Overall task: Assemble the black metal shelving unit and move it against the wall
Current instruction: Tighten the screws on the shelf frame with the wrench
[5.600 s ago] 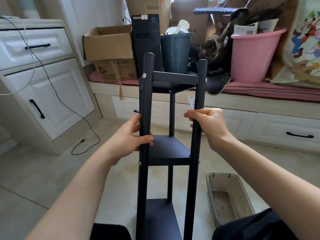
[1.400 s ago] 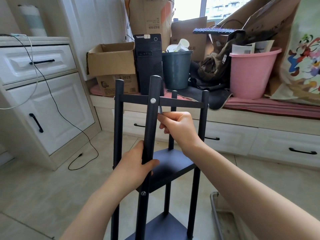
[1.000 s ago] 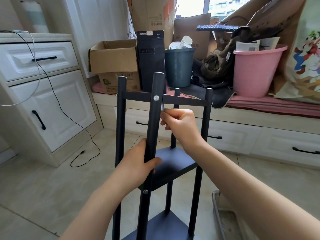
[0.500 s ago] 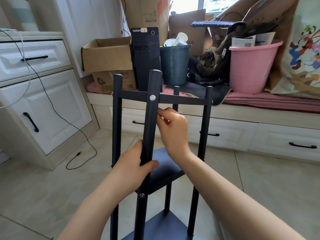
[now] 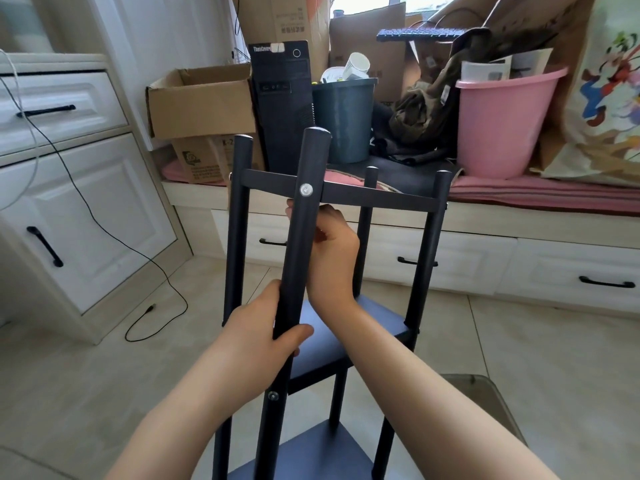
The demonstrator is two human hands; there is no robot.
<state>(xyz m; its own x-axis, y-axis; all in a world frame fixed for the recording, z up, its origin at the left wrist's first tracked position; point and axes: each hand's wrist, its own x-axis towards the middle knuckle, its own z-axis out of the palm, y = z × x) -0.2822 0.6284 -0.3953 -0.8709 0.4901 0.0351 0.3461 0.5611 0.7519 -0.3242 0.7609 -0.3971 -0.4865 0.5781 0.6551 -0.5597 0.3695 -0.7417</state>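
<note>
Head view, the only one supplied; the near post (image 5: 300, 258) of the shelving unit (image 5: 332, 306) serves as the landmark for all positions below.

The shelving unit stands upright on the tiled floor (image 5: 86, 375), directly in front of you and well short of the window seat (image 5: 519, 220) behind it; judge the assembly as near complete, since four posts, a top frame and two lower shelves are joined, but the move to the wall is not yet made.

Your left hand (image 5: 256, 337) wraps the near post below its middle, thumb across the front and fingers round the back; this grip appears intended to brace the frame against twisting while the other hand works.

Your right hand (image 5: 329, 251) sits just right of the near post, under the top crossbar (image 5: 377, 197), fingers curled tight; whether they pinch a small tool or fastener you cannot tell, as the palm side is hidden. Its placement close below the silver screw head (image 5: 306, 190) on the near post suggests tightening from the inner side.

Left of the near post stands a white cabinet (image 5: 86, 209) with a trailing cable (image 5: 152, 265); beyond the post, on the window seat, sit a cardboard box (image 5: 201, 102), a computer tower (image 5: 282, 98), a dark bin (image 5: 343, 119) and a pink bucket (image 5: 498, 123); keep the unit steady so it cannot tip toward them.
</note>
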